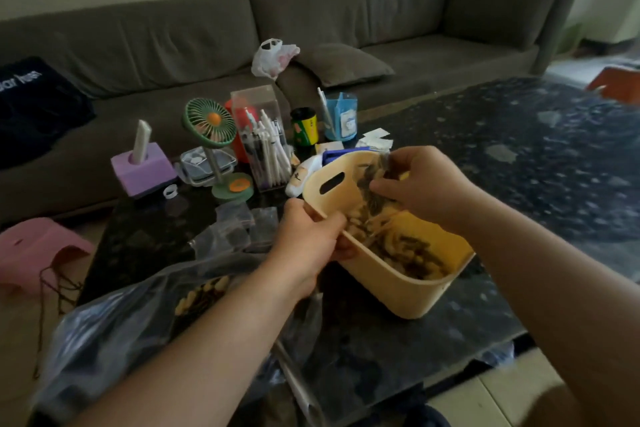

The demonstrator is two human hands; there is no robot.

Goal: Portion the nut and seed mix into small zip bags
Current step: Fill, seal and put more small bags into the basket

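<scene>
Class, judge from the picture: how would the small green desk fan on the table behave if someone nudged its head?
The green fan would probably tip: wide head, thin stem, small round base. It looks like light plastic, so it might slide on the glossy table.

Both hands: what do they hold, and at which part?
Both hold one small zip bag: left hand its lower end, right hand its upper end.

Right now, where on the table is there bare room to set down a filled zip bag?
The table is bare right of the yellow basket, out to its far and right edges. The strip in front of the basket is also bare. Left is crowded: empty zip bags, the big plastic bag, then fan and pen box behind.
</scene>
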